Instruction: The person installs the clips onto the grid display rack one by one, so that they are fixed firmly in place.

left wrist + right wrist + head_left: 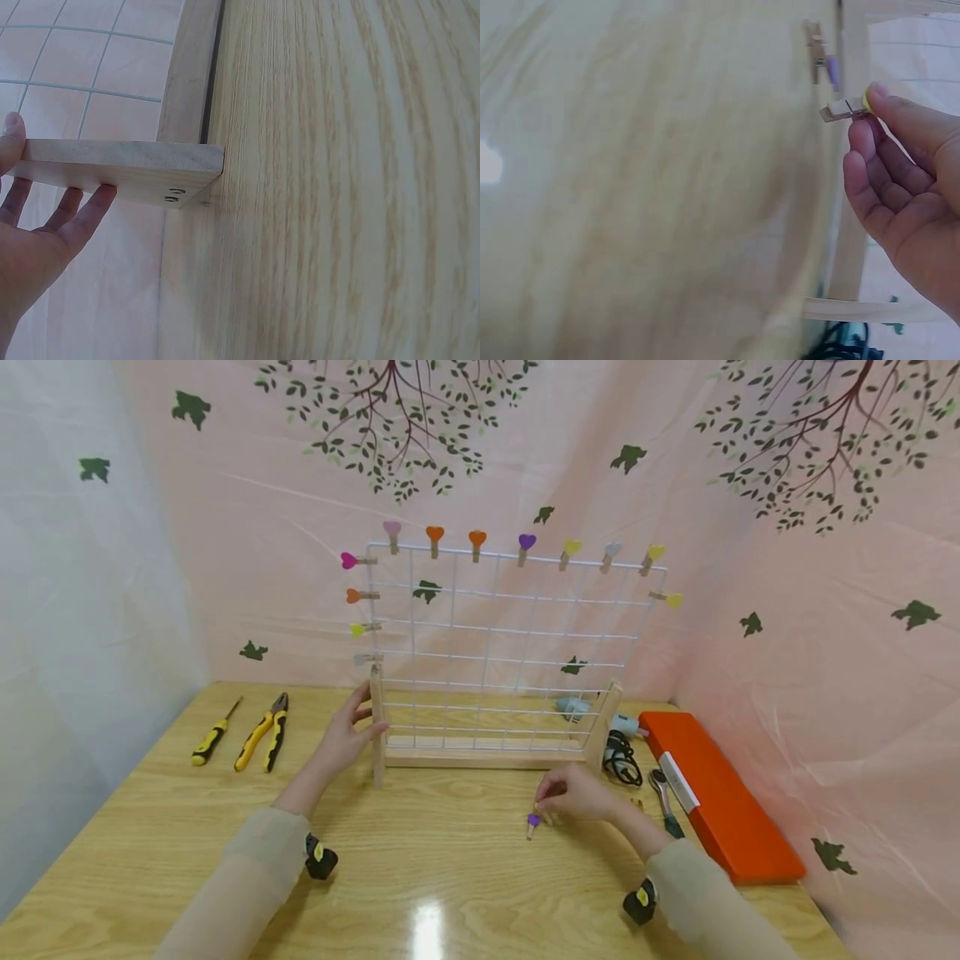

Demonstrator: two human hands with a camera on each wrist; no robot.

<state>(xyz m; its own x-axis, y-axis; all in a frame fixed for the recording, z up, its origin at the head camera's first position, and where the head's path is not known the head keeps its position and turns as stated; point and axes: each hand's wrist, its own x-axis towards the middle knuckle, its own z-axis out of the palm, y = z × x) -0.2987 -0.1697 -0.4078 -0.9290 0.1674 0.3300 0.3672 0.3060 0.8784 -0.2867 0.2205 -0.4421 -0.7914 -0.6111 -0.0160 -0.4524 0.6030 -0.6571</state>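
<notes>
My left hand (347, 731) holds the left wooden side board (124, 161) of a rack, thumb on one side and fingers on the other. White wire grid (487, 554) stands upright in this rack. Between thumb and fingers, my right hand (577, 793) pinches a small wooden clothespin (843, 110) with a yellow piece at its end, low over the table. Just beside it lies a clothespin with a purple heart (532, 821). Heart clothespins line the grid's top edge, among them an orange one (435, 537); several more grip its left side, and a yellow one (667, 599) its right.
A screwdriver (212, 739) and pliers (262, 732) lie at the left of the table. To the right are an orange case (723, 802), a ratchet wrench (665, 797) and a coiled black cord (622, 760). Behind the rack's right end sits a light blue tool (573, 707).
</notes>
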